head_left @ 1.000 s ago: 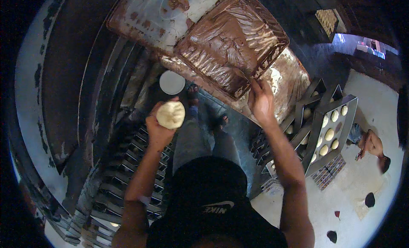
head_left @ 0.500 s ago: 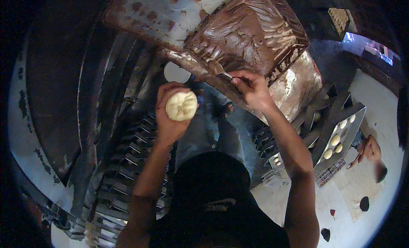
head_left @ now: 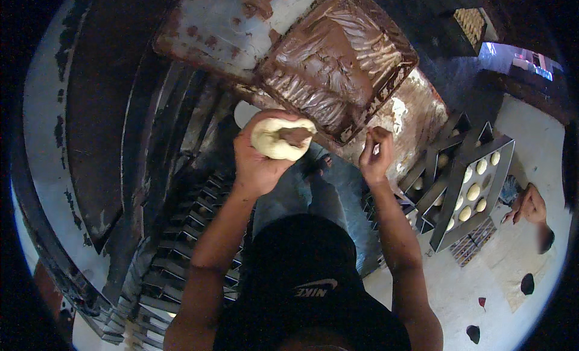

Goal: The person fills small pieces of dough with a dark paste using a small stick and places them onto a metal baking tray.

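Cupping the dough round [head_left: 271, 147] just above center, toward 12 o'clock, the left hand [head_left: 253, 167] has its fingers curled around the edge. Big change from half a second ago: it was a plain pale disc then, now there's a dollop of brown paste [head_left: 294, 136] sitting on it and the dough bulges up around that. The dough's moved a bit right too.

Right hand [head_left: 375, 164] is almost at 3 o'clock, off the dough, thumb and fingertips drawn together. It had a small spatula before; can't tell if that's in there now.

Around it: the paste-filled tray [head_left: 386, 96] is at 1 o'clock on a smeared table [head_left: 422, 103]. The left hand partly blocks a white round container [head_left: 243, 114] near 11. Slatted racks [head_left: 181, 251] fill 8 o'clock. A metal tray [head_left: 445, 235] of dough balls [head_left: 473, 191] leans just past 3, with another person [head_left: 532, 206] beyond it.
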{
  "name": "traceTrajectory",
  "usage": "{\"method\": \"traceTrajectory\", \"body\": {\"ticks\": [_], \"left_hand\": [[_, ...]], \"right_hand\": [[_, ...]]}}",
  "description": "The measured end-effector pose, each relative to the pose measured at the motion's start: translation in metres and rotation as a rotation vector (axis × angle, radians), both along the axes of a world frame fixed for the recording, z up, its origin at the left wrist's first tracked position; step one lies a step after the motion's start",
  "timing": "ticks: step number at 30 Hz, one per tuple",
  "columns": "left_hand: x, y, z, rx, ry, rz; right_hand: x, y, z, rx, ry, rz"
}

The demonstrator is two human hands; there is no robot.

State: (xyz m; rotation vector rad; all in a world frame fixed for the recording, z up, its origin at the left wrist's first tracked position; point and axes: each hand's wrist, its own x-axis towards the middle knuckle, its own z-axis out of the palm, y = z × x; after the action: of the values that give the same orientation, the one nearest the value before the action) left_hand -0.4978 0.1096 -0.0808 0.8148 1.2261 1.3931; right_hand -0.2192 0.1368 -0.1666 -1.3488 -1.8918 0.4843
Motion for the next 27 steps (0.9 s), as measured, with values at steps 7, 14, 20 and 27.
{"method": "traceTrajectory", "body": {"ticks": [7, 14, 20, 27], "left_hand": [[-0.003, -0.038, -0.019, -0.189, -0.291, 0.105], [-0.029, -0.057, -0.034, -0.136, -0.267, 0.086], [-0.051, -0.066, -0.048, -0.145, -0.078, 0.116], [-0.056, -0.047, -0.035, -0.157, 0.078, 0.039]], "right_hand": [[-0.013, 0.068, 0.016, -0.267, -0.543, 0.202], [-0.024, 0.077, -0.037, -0.420, -0.814, 0.615], [-0.028, 0.072, -0.004, -0.698, -0.146, 0.466], [-0.045, 0.067, -0.018, -0.542, -0.440, 0.477]]}}
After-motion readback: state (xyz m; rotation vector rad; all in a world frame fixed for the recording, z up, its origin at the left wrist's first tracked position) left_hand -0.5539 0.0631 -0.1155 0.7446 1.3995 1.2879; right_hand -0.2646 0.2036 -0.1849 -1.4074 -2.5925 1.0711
